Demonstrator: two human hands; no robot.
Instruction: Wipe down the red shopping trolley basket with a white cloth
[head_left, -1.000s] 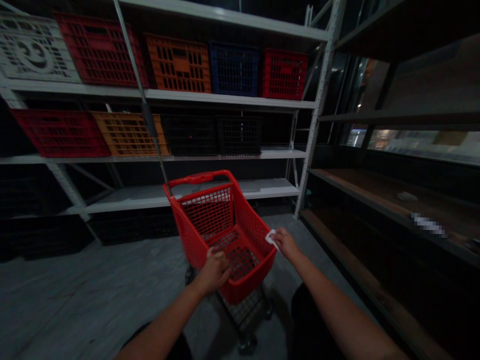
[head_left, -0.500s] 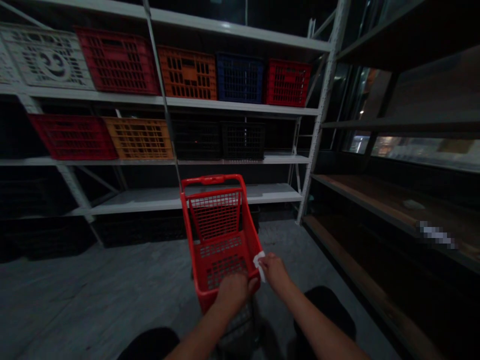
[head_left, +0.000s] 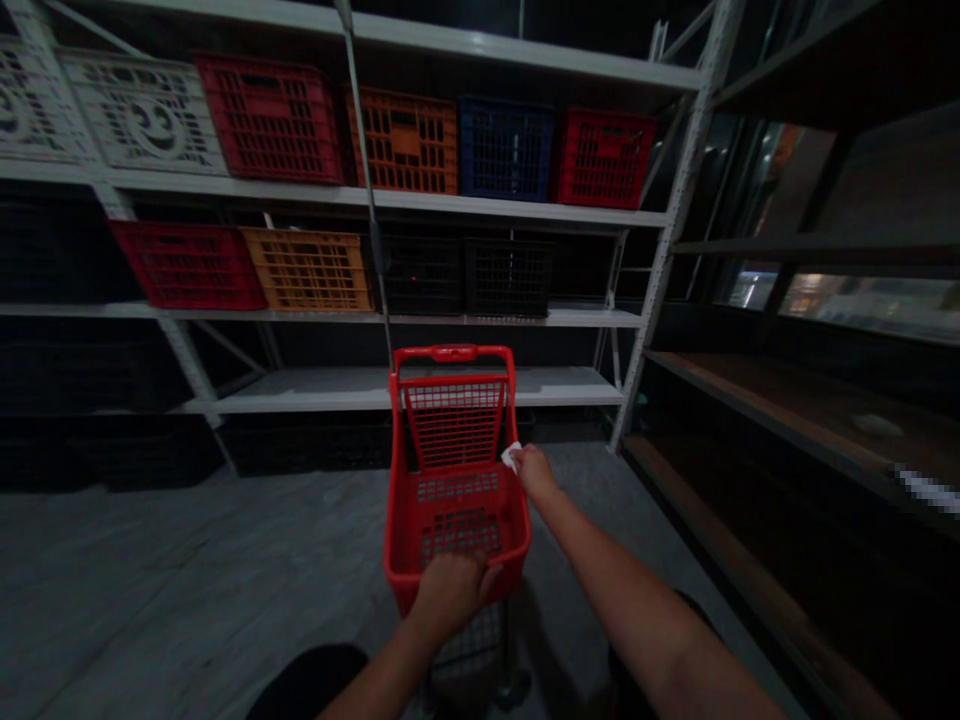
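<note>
A red plastic shopping cart (head_left: 401,510) stands on the floor in front of me, its handle at the far end. My left hand (head_left: 455,590) grips the near rim of the basket, fingers curled over the edge and thumb along the rim. My right hand (head_left: 535,472) pinches a white wipe (head_left: 511,457), which looks like a tissue or cloth, against the basket's right side rim, toward the far end. Inside, the basket's grid floor shows nothing lying on it.
White metal shelving (head_left: 495,212) runs behind the cart, bearing an orange crate (head_left: 405,145), a blue crate (head_left: 506,150), a yellow crate (head_left: 307,270) and several others. A thin pole (head_left: 364,150) rises by the cart's handle. Wooden shelves (head_left: 772,410) line the right side.
My right hand has slid the wipe forward along the right rim, away from me. My left hand keeps its hold on the near rim. The view has shifted slightly left.
</note>
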